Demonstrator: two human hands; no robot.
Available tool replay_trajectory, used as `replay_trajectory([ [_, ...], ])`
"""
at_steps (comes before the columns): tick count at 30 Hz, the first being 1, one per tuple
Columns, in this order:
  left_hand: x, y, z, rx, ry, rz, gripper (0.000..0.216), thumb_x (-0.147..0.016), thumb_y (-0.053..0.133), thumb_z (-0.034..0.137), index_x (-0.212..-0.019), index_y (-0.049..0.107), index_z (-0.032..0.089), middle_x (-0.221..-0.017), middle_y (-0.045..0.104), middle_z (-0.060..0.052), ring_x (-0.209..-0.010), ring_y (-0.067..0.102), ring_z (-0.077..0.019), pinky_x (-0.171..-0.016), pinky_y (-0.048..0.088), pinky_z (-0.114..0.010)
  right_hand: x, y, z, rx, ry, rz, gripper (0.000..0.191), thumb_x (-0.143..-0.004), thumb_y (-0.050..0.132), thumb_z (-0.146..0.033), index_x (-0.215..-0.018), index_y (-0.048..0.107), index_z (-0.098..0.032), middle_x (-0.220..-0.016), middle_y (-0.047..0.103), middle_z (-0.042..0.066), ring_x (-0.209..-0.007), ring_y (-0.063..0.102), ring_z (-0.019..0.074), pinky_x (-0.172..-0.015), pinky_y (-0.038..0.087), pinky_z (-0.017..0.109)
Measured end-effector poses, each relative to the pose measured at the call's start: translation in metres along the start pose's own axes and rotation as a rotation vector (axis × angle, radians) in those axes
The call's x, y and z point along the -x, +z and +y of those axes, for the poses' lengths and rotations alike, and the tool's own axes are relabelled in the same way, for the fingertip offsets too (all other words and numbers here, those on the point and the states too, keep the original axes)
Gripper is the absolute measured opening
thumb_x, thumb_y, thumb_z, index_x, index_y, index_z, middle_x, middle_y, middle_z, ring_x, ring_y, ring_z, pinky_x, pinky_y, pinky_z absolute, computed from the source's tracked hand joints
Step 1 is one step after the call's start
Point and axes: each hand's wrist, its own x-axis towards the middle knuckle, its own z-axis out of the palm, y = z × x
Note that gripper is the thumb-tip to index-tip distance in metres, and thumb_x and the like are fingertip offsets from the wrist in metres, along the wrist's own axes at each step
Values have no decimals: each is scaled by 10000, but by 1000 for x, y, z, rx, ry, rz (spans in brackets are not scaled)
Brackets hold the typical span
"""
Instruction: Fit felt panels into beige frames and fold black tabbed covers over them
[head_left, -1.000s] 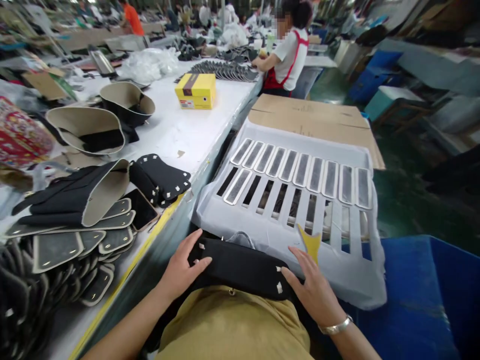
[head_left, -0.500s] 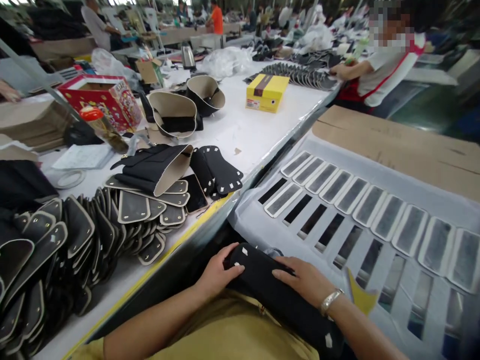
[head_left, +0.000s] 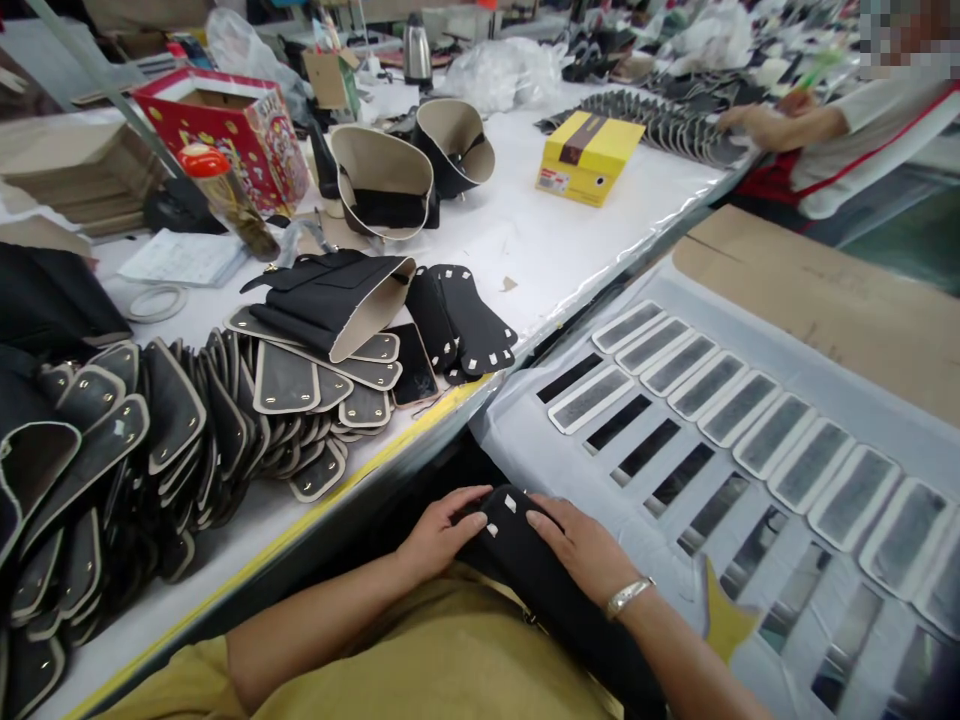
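Observation:
A long black leather panel [head_left: 540,580] with small white patches at its far end slants across my lap. My left hand [head_left: 442,530] grips its far left corner, thumb on top near the patches and fingers over the far edge. Across from it, my right hand [head_left: 574,540], with a metal bracelet at the wrist, is closed over the panel's right edge close to the same end. The fingertips beneath are partly hidden. Similar black panels with white patches [head_left: 476,320] lie at the edge of the white table.
Stacked grey pieces with pale edges [head_left: 172,420] and an open black bag body [head_left: 330,305] cover the table's left. A yellow box [head_left: 589,155] stands farther back. At right, a slotted grey board [head_left: 750,480] holds framed rectangles. A co-worker's arm [head_left: 795,125] reaches over the table.
My right hand has slid along the panel toward its far end, closer to my left hand. The camera has tilted down, so the co-worker shows less.

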Motion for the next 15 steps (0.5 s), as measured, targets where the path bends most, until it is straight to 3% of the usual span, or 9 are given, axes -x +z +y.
replay_trajectory([
  [6,-11,-2,18,-54,-100,-25,287,-797,570,302,-1057,587,182,-978,636,-49,-924,578,-191,-841,471,-335,-10,-4,-12,33,15,-52,448,-898,323,-461,-1113,608,-189,-1135,622,90,-1062,555,229,-961,389,398],
  [10,-14,2,26,-176,-65,26,166,-780,539,218,-936,583,182,-895,612,-28,-842,561,-169,-774,473,-302,-19,-1,-16,80,19,-46,461,-902,308,-475,-1064,637,-195,-1056,652,95,-1001,584,230,-909,415,384],
  [15,-19,7,25,-222,-62,60,117,-792,538,287,-846,557,185,-828,583,-7,-792,543,-155,-714,458,-269,-23,2,-14,82,-48,-28,438,-909,310,-459,-1062,637,-210,-1010,662,81,-948,598,216,-866,435,362],
])
